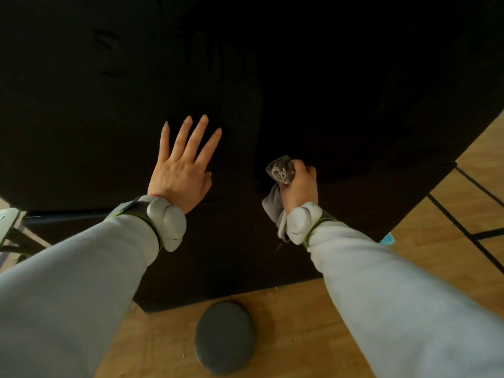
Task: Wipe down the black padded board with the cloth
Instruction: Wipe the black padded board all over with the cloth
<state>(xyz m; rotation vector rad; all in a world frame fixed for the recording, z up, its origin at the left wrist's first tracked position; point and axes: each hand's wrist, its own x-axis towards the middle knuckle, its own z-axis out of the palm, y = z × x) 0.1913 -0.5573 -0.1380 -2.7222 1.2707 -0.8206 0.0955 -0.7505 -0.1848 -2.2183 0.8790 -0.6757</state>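
View from above the person's arms. One black padded board [341, 77] fills the scene ahead of both hands, its lower edge meeting the wooden floor [300, 323]. Left hand [180, 175]: fingers straight and spread, palm laid flat on the board, holding nothing. Right hand [301, 186]: fingers curled into a fist round one grey cloth [281, 170], held against the board just right of the left hand; a bunched end shows above the fist and a tail hangs below the wrist. Two grey wrist units [166, 222], one on each arm, over two pale grey sleeves [81, 282]. One dark grey rounded object [225, 336] lies on the floor near the board's lower edge, between the forearms
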